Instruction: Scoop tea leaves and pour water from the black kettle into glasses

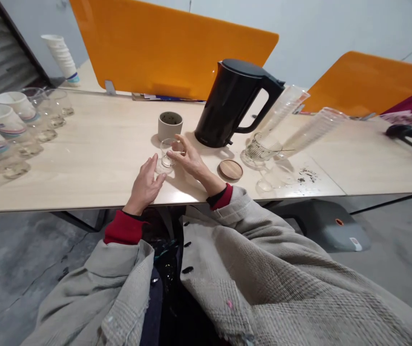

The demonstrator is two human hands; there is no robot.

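A small clear glass cup [167, 153] stands on the light wooden table [93, 158]. The fingers of my right hand [187, 159] curl round its right side and touch its rim. My left hand [145, 183] rests flat on the table just left of the glass, fingers stretched out and holding nothing. Behind the glass sits a grey ceramic cup [170, 125] with dark tea leaves inside. A black electric kettle [232, 103] stands to the right of it. A round wooden lid [230, 169] lies beside my right wrist.
Paper cups [2, 120] and small clear glasses [47, 120] line the left edge. A stack of paper cups [62, 56] stands far left. A ribbed glass jar [259, 149], tilted stacks of plastic cups [314, 127] and spilled tea leaves [308, 175] are at right. Orange dividers [162, 43] stand behind.
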